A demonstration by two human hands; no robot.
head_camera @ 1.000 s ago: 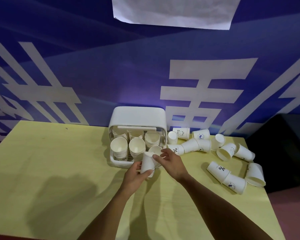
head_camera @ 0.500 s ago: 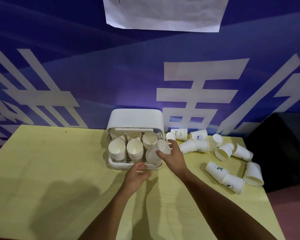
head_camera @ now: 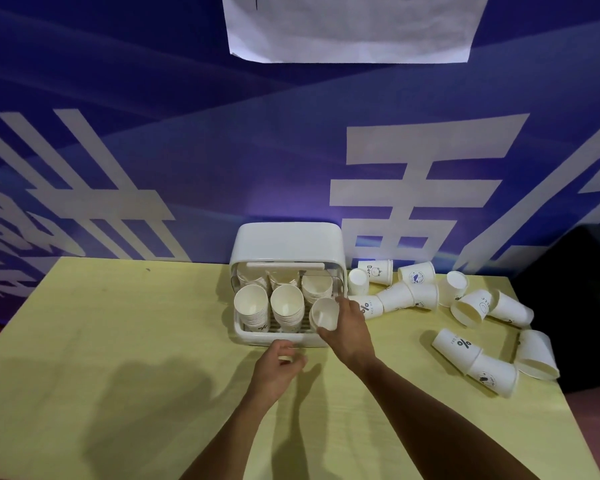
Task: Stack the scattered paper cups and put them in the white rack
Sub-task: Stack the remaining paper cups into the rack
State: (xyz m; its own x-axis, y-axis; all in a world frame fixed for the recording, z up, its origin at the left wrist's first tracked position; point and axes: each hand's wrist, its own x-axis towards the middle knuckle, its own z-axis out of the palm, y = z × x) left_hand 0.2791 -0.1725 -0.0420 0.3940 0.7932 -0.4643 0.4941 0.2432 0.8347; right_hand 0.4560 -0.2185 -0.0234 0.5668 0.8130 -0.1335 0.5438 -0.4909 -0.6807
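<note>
The white rack (head_camera: pixel 286 242) stands at the back of the yellow table (head_camera: pixel 118 341), its front open, with several stacks of white paper cups (head_camera: pixel 252 308) inside. My right hand (head_camera: pixel 349 329) grips a paper cup (head_camera: pixel 324 313) by its side, mouth facing me, at the rack's front right slot. My left hand (head_camera: pixel 278 370) hovers just in front of the rack with fingers loosely curled, holding nothing. Several loose cups (head_camera: pixel 406 294) lie on their sides to the right of the rack, and more cups (head_camera: pixel 475 356) lie nearer the table's right edge.
A blue banner wall with white characters stands right behind the table. A white paper sheet (head_camera: pixel 354 26) hangs on it above. A dark object (head_camera: pixel 582 306) sits past the table's right edge.
My right hand has carried the cup from my left hand forward into the rack's front right slot. My left hand let go and stayed low in front of the rack.
</note>
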